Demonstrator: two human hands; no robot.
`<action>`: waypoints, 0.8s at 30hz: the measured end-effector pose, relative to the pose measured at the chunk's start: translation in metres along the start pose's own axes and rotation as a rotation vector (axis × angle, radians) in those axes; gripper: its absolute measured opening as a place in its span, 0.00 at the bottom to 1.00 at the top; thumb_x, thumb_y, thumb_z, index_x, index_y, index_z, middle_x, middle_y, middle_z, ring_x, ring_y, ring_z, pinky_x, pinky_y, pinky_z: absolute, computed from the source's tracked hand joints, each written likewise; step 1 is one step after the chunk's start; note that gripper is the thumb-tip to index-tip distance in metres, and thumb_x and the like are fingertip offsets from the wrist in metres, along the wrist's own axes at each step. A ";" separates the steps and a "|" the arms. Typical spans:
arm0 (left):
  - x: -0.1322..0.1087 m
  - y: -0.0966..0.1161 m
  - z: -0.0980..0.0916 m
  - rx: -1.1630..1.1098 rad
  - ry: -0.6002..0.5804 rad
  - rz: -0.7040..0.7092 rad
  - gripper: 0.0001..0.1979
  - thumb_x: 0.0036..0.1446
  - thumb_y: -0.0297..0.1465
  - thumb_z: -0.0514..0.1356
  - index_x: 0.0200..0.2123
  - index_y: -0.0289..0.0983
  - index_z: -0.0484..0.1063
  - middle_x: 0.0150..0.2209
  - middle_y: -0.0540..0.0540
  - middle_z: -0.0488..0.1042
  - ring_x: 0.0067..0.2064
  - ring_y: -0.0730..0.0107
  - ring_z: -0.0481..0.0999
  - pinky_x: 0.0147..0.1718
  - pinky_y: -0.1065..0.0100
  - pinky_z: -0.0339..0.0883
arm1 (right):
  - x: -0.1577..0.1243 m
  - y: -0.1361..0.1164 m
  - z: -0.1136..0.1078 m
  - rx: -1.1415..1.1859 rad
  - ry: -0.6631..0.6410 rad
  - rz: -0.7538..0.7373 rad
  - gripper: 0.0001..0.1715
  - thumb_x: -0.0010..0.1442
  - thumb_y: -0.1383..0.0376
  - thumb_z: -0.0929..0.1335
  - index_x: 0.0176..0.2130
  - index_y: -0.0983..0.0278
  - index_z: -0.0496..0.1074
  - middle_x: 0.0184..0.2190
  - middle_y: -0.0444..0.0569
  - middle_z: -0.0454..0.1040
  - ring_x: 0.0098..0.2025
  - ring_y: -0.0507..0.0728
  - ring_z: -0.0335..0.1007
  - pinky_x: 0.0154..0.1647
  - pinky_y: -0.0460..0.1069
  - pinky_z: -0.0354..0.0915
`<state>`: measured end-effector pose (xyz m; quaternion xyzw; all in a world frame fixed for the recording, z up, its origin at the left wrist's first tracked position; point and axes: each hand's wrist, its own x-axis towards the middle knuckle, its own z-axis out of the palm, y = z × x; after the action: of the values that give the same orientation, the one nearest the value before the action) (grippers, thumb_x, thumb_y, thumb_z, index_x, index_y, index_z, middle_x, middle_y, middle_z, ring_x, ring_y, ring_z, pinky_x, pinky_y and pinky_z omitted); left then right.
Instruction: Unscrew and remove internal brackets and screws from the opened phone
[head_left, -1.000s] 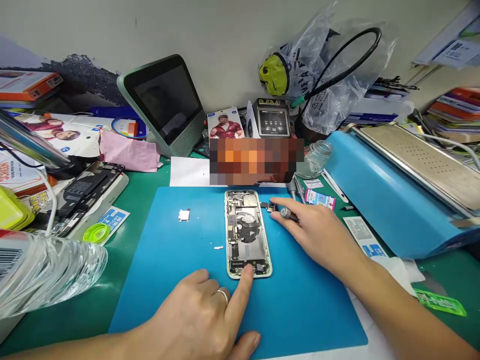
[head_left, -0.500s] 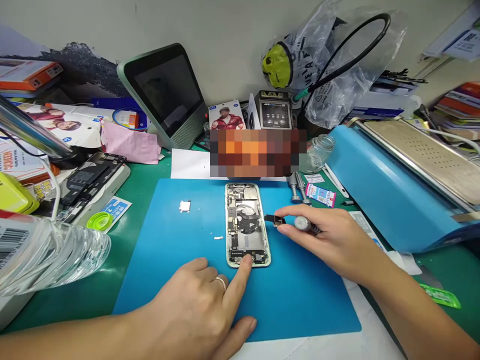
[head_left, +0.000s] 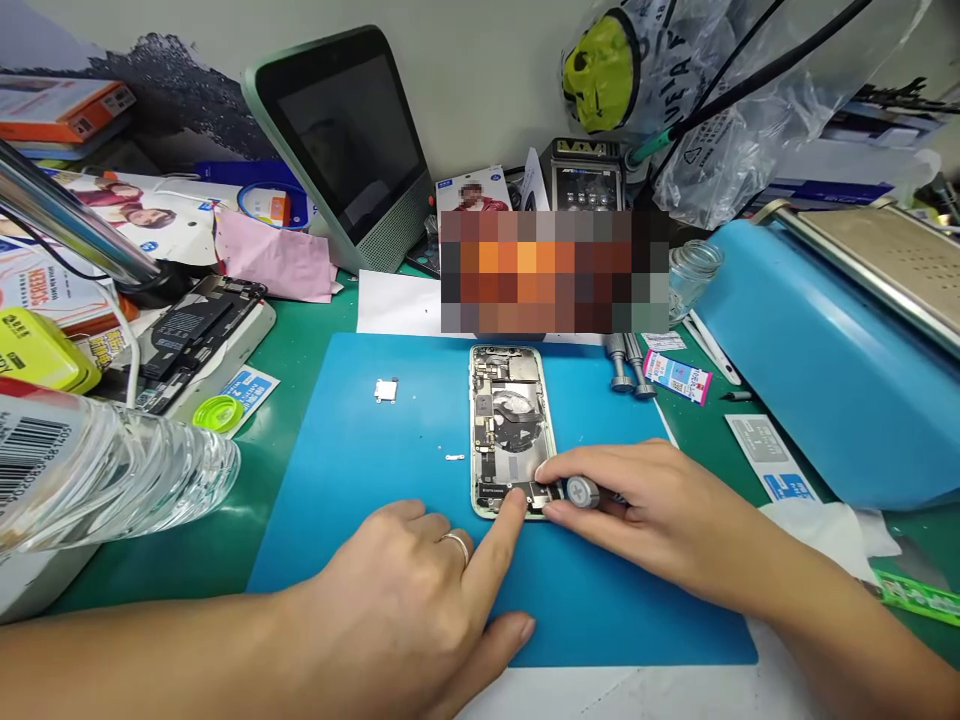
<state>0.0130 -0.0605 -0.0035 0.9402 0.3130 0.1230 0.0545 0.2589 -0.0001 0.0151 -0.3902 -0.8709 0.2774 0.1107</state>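
Observation:
An opened phone (head_left: 517,440) lies upright on a blue mat (head_left: 360,560), its inner boards bare and its battery space open. My left hand (head_left: 427,590) rests its outstretched index fingertip on the phone's lower end; its other fingers are curled, and it holds nothing. My right hand (head_left: 637,490) has its thumb and index finger at the phone's lower right edge, with a small dark part (head_left: 555,490) between them, partly hidden. A screwdriver with a grey round cap (head_left: 582,491) is tucked in the same hand. Left of the phone lie a small metal plate (head_left: 386,390) and a tiny bracket (head_left: 454,457).
Two grey screwdrivers (head_left: 630,365) stand behind the mat, near a glass jar (head_left: 694,280). A blue-fronted machine (head_left: 795,370) is at the right. Left are a water bottle (head_left: 112,480), a green cap (head_left: 217,413) and another opened phone (head_left: 187,335). A smart display (head_left: 341,150) stands behind.
My right hand has moved left and down, bringing the small dark part from beside the phone to its lower right edge. My left fingertip stays on the phone. The view has shifted slightly.

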 end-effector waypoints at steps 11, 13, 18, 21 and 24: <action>-0.001 0.001 0.001 -0.010 -0.041 -0.029 0.28 0.71 0.38 0.49 0.62 0.21 0.60 0.24 0.45 0.76 0.22 0.58 0.76 0.21 0.59 0.69 | 0.002 -0.002 -0.004 0.056 -0.029 -0.012 0.11 0.67 0.63 0.68 0.48 0.55 0.79 0.37 0.41 0.85 0.29 0.52 0.79 0.30 0.45 0.67; -0.001 0.001 0.002 -0.012 -0.043 -0.031 0.28 0.71 0.38 0.48 0.63 0.21 0.59 0.24 0.46 0.76 0.22 0.58 0.76 0.21 0.59 0.69 | 0.002 -0.001 -0.003 0.043 -0.023 -0.026 0.12 0.67 0.63 0.68 0.48 0.55 0.79 0.37 0.41 0.85 0.29 0.52 0.79 0.30 0.45 0.67; 0.000 0.001 0.003 -0.030 -0.085 -0.045 0.30 0.72 0.39 0.47 0.66 0.21 0.54 0.24 0.47 0.76 0.22 0.58 0.75 0.20 0.57 0.69 | 0.002 0.000 -0.003 0.035 -0.023 -0.042 0.10 0.67 0.64 0.69 0.47 0.56 0.79 0.36 0.40 0.84 0.29 0.51 0.79 0.30 0.45 0.66; 0.001 0.000 0.003 -0.027 -0.087 -0.046 0.30 0.71 0.39 0.48 0.66 0.21 0.54 0.24 0.48 0.76 0.22 0.58 0.75 0.20 0.57 0.69 | 0.002 0.000 -0.003 0.047 -0.034 -0.040 0.09 0.67 0.64 0.69 0.46 0.57 0.79 0.35 0.40 0.84 0.31 0.51 0.79 0.31 0.45 0.65; 0.002 0.001 0.005 -0.009 -0.070 -0.038 0.31 0.70 0.40 0.49 0.65 0.20 0.55 0.24 0.47 0.76 0.21 0.59 0.75 0.20 0.57 0.70 | 0.001 0.000 -0.004 0.050 -0.032 -0.034 0.08 0.67 0.64 0.69 0.45 0.57 0.78 0.34 0.39 0.84 0.32 0.51 0.79 0.31 0.45 0.65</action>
<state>0.0162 -0.0603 -0.0075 0.9375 0.3282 0.0901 0.0721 0.2600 0.0019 0.0188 -0.3679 -0.8719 0.3033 0.1114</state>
